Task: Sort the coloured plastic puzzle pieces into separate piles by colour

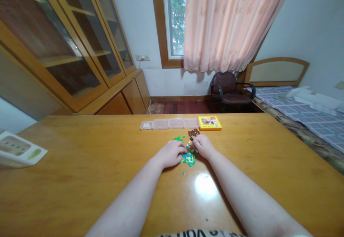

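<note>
A mixed pile of small toy bricks (189,159) in green, blue, white and yellow lies on the wooden table (107,169). My left hand (172,154) rests at the pile's left edge, fingers apart and touching the bricks. Pinched between the thumb and finger of my right hand (204,146) is a small dark brick (191,139), held just above the pile's far side. Beyond it sits a heap of brown bricks (194,132). A few green bricks (178,138) lie apart behind my left hand. One loose green brick (184,173) is nearer to me.
A row of clear plastic trays (176,124) runs along the table's far edge. At its right end lies a yellow box (210,123). A white plastic object (20,151) stands at the far left. Past the table are a chair (228,88) and a bed (303,104).
</note>
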Demonstrator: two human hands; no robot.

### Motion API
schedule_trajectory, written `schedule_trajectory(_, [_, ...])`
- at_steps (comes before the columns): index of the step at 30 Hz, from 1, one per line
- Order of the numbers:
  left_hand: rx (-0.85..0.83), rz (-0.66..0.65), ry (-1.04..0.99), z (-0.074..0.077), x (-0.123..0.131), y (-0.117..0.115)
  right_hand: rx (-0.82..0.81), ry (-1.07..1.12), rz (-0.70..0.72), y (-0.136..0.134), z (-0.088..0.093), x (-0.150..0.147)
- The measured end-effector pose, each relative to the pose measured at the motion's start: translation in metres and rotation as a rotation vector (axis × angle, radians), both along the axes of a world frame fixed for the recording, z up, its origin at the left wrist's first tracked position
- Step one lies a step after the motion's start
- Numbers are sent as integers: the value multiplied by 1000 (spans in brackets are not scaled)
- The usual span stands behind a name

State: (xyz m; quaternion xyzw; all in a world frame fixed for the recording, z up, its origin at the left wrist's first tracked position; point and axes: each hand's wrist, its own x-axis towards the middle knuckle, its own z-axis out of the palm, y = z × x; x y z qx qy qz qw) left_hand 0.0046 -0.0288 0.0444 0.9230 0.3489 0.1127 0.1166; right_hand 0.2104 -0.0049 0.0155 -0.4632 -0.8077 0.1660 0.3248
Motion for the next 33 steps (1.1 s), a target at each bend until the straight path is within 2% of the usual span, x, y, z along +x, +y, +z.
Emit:
schedule_trajectory(4, [-3,3,-3,1,-1,0,2,0,-39,0,1,1])
schedule_trajectory(10, [6,-29,-21,2,1,-2,52,9,55,1,-6,2])
schedule_trajectory(19, [25,4,-1,-2,1,0,-2,22,130,2,-9,1])
schedule_trajectory(27, [39,6,-4,2,5,-2,3,-21,62,2,-8,0])
schedule_trajectory(33, [10,-3,9,-1,4,-1,-20,-11,97,2,-7,-1])
